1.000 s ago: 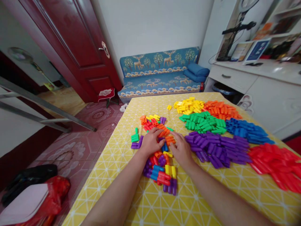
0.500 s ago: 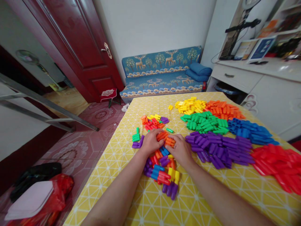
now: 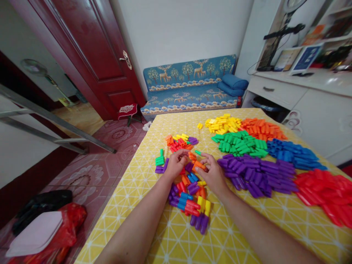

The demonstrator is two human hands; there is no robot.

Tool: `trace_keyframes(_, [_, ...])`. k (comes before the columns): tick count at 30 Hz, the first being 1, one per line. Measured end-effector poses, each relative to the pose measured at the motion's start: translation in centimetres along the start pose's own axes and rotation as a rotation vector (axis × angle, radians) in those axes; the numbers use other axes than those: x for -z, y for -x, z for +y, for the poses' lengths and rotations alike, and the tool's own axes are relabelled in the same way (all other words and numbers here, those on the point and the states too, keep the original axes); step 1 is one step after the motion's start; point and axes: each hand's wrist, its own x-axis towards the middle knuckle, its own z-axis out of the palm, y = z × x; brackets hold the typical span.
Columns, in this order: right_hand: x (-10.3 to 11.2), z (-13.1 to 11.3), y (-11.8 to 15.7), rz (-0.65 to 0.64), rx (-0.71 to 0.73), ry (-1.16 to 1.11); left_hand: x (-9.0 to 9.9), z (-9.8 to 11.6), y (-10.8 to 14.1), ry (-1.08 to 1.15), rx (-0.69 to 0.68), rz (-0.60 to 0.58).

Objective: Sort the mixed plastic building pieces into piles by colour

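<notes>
Orange plastic pieces (image 3: 199, 165) are between the fingers and thumb of my right hand (image 3: 213, 172). My left hand (image 3: 176, 164) is curled just left of them, its fingertips close to another orange piece (image 3: 191, 156); whether it grips anything is hard to make out. Below both hands lie joined pieces in mixed colours, with blue (image 3: 192, 177), red (image 3: 191, 208) and purple ones (image 3: 199, 222). Beyond my left hand sits a small mixed cluster (image 3: 178, 142). A green piece (image 3: 198, 152) lies just past my fingers.
Sorted piles lie on the yellow tablecloth (image 3: 132, 205): yellow (image 3: 224, 124), orange (image 3: 261, 128), green (image 3: 239, 143), blue (image 3: 294, 154), purple (image 3: 255, 174) and red (image 3: 327, 190). Green (image 3: 159, 160) and purple pieces (image 3: 161, 168) lie left of my left hand. A blue sofa (image 3: 189, 88) stands behind.
My hands have moved slightly apart. The orange pieces between them are now separated, one part turned in my right hand, and a purple piece shows beneath.
</notes>
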Motion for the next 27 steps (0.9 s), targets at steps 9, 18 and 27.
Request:
trace_keyframes(9, [0.2, -0.6, 0.0, -0.128, -0.007, 0.144, -0.2, 1.3, 0.7, -0.251, -0.070, -0.120])
trace_keyframes(18, [0.2, -0.8, 0.1, -0.111, -0.004, 0.059, -0.5, 0.8, 0.4, 0.071, 0.011, -0.038])
trace_keyframes(27, [0.6, -1.3, -0.2, -0.061, 0.015, 0.012, -0.4, 0.9, 0.7, 0.134, -0.024, -0.176])
